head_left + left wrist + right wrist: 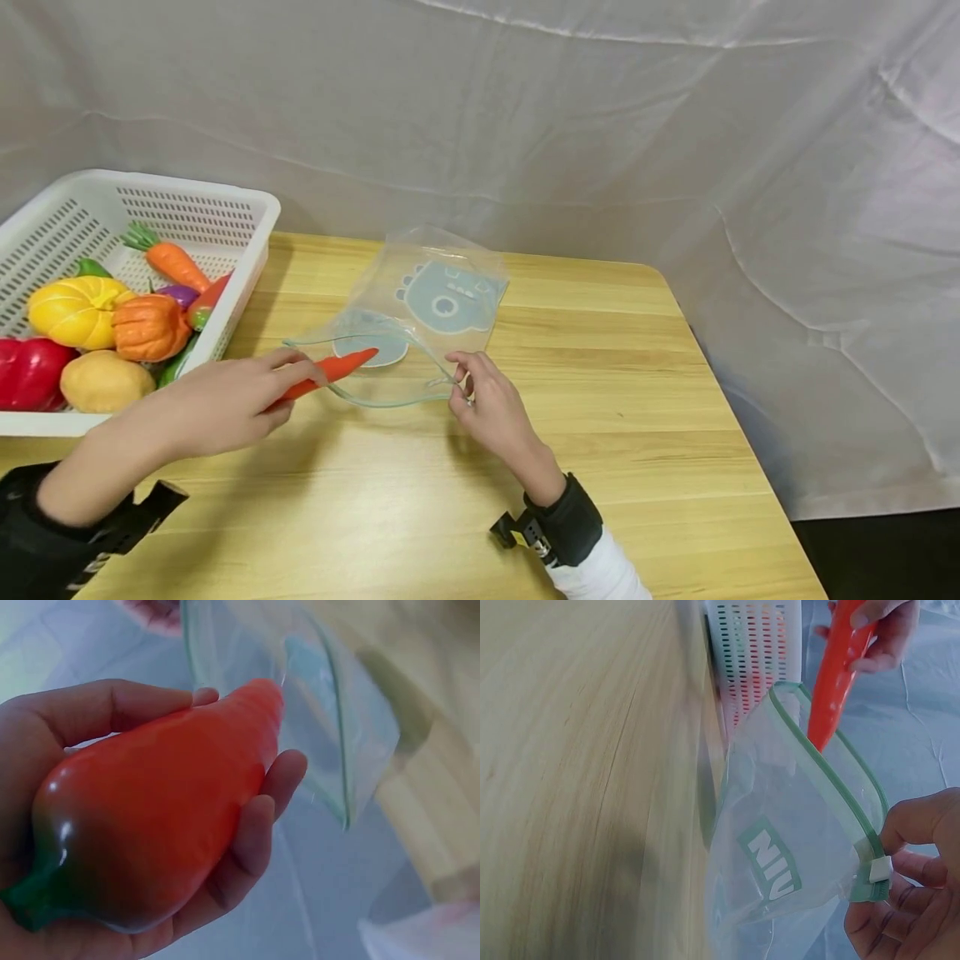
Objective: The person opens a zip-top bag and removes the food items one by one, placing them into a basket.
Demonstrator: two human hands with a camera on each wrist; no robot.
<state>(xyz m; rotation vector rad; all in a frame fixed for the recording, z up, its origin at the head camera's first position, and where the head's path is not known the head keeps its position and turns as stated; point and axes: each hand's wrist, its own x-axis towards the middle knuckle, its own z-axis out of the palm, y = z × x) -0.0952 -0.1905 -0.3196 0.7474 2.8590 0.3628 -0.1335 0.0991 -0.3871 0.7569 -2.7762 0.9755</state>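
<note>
My left hand (225, 404) grips a red pepper (157, 810) with a green stem; the thumb and fingers curl round its body. The pepper's pointed tip reaches in at the mouth of a clear zip bag (772, 795). This bag has a green-edged opening, spread apart, and a pale blue cartoon print toward its far end. At the right corner of the opening, my right hand (495, 408) pinches the edge between thumb and fingers, right by the white slider (880, 868). Most of the bag stretches away over the table.
On the left stands a white slotted basket (240, 308) holding toy vegetables, among them a carrot (176, 265), a yellow pumpkin (75, 310), a potato (107, 382) and a red bell pepper (33, 372). Grey cloth (487, 125) hangs behind the wooden table (600, 375).
</note>
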